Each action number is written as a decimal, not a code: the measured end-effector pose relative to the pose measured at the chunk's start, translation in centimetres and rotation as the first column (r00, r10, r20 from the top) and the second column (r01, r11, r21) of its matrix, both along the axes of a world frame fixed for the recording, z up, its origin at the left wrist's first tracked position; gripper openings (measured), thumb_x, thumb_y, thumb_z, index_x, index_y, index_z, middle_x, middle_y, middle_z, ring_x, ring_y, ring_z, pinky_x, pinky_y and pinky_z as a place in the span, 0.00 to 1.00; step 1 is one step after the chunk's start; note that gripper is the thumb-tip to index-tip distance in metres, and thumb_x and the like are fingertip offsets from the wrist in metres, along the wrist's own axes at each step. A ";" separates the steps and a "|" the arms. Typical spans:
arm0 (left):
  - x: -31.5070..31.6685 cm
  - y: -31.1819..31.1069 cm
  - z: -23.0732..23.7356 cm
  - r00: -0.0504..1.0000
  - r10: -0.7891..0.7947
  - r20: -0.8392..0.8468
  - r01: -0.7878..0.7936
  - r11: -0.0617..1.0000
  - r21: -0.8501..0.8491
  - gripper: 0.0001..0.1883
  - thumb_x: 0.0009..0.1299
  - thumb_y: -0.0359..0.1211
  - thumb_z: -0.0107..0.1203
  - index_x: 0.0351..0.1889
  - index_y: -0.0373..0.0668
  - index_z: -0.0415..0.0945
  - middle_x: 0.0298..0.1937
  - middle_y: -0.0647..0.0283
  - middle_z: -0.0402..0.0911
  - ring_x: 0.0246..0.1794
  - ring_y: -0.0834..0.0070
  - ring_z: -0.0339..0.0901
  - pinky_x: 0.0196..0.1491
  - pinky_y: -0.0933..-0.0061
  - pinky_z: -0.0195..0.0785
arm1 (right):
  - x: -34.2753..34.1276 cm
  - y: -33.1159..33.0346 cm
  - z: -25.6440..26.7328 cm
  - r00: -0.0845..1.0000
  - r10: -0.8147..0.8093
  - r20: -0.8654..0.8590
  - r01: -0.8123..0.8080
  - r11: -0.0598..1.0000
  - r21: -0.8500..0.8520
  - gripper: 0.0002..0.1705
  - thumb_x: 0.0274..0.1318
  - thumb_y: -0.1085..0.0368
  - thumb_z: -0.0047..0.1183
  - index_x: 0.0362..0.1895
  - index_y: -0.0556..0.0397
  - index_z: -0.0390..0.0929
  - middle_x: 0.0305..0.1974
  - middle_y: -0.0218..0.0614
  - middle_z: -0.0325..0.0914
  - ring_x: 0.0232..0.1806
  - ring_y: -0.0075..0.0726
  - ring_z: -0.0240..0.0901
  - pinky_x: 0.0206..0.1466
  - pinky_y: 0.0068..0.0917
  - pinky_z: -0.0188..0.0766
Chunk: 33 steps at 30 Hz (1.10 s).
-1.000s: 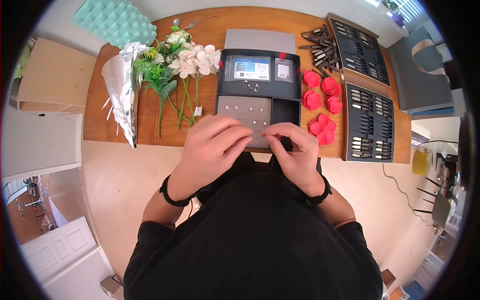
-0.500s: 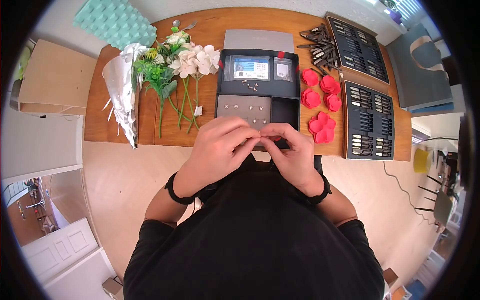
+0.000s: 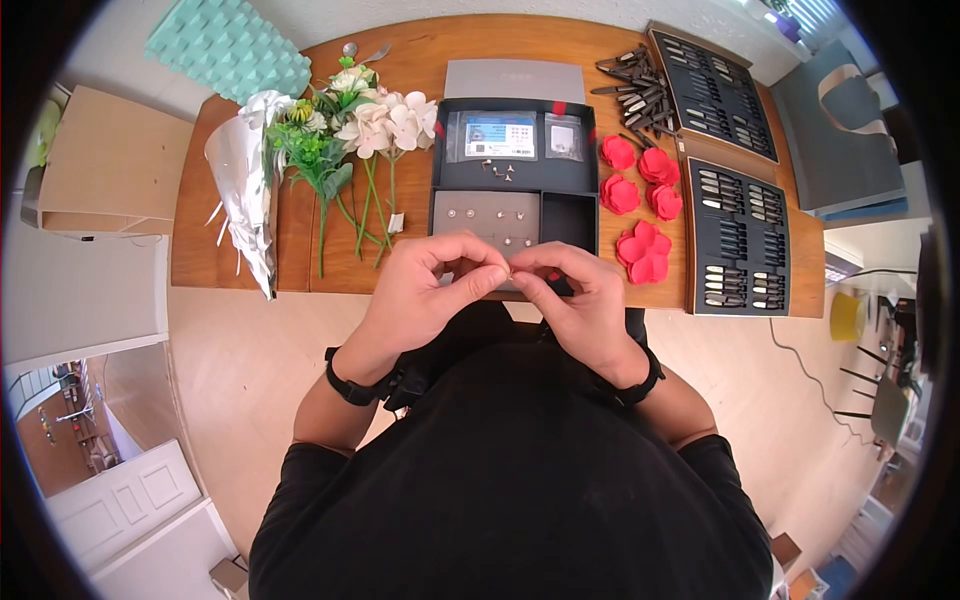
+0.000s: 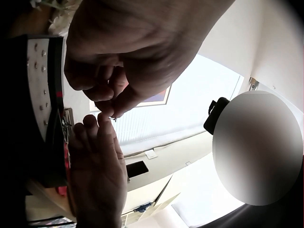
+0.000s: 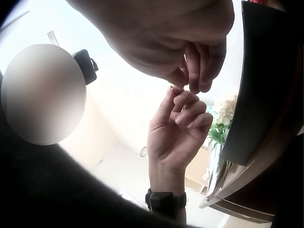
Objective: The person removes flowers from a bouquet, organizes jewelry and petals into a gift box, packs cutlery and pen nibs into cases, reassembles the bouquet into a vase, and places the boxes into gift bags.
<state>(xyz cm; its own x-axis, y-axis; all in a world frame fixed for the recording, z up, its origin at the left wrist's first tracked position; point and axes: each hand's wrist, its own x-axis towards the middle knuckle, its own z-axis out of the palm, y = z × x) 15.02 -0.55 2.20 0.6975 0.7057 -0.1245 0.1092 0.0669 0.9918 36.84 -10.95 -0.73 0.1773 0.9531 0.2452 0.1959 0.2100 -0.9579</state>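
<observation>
Over the near edge of an open black jewellery box (image 3: 520, 185), my two hands meet at the fingertips. My left hand (image 3: 415, 295) pinches a tiny stud earring (image 4: 113, 118) between thumb and index finger. From the other side, the thumb and index finger of my right hand (image 3: 585, 300) pinch at the same small piece, which glints gold in the right wrist view. Below, several stud earrings (image 3: 509, 215) sit in pairs on the box's grey pad (image 3: 485, 204); its lower part is hidden behind my hands. Loose small metal pieces (image 3: 500, 171) lie in the upper section.
Clear bags (image 3: 500, 136) lie in the box, with its grey lid (image 3: 514, 77) behind. Left are artificial flowers (image 3: 375, 128) and a foil wrap (image 3: 243, 180). Right are red flower heads (image 3: 642, 252), a pile of dark pieces (image 3: 640, 95) and two trays (image 3: 741, 240) of pen-like pieces.
My hands were apart a second ago; then their fingertips came together. Since then they have shifted slightly left, and my left thumb has rolled up into view beside the index finger.
</observation>
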 end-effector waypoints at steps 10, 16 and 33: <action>0.0 0.1 0.8 0.993 -0.029 -0.118 0.049 0.983 0.175 0.05 0.81 0.28 0.73 0.50 0.37 0.93 0.44 0.68 0.90 0.41 0.82 0.80 0.46 0.76 0.72 | 0.4 -0.2 -1.2 0.992 0.075 -0.104 -0.074 0.997 0.014 0.05 0.73 0.75 0.72 0.48 0.60 0.91 0.43 0.35 0.92 0.40 0.25 0.85 0.45 0.28 0.82; 0.3 -0.1 0.4 1.000 0.004 -0.010 0.001 0.916 0.402 0.10 0.75 0.24 0.76 0.52 0.41 0.94 0.45 0.66 0.91 0.38 0.79 0.82 0.43 0.74 0.73 | 0.3 -0.4 -1.7 0.917 0.144 -0.372 -0.176 0.983 -0.056 0.04 0.80 0.73 0.68 0.51 0.61 0.90 0.47 0.32 0.91 0.48 0.22 0.86 0.55 0.27 0.84; 1.0 -0.8 0.0 0.999 0.050 0.013 -0.048 0.823 0.565 0.13 0.72 0.23 0.79 0.52 0.41 0.95 0.45 0.62 0.93 0.38 0.77 0.88 0.40 0.74 0.83 | 0.2 -0.4 -2.3 0.831 0.157 -0.533 -0.244 0.965 -0.097 0.05 0.82 0.73 0.66 0.53 0.62 0.89 0.49 0.33 0.91 0.53 0.25 0.88 0.62 0.29 0.85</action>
<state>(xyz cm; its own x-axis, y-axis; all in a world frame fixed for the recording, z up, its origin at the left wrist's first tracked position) 15.98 -1.31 2.16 0.6604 0.6861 0.3051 0.1234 -0.5000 0.8572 37.06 -11.32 -3.08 0.0370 0.9991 0.0192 -0.3667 0.0315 -0.9298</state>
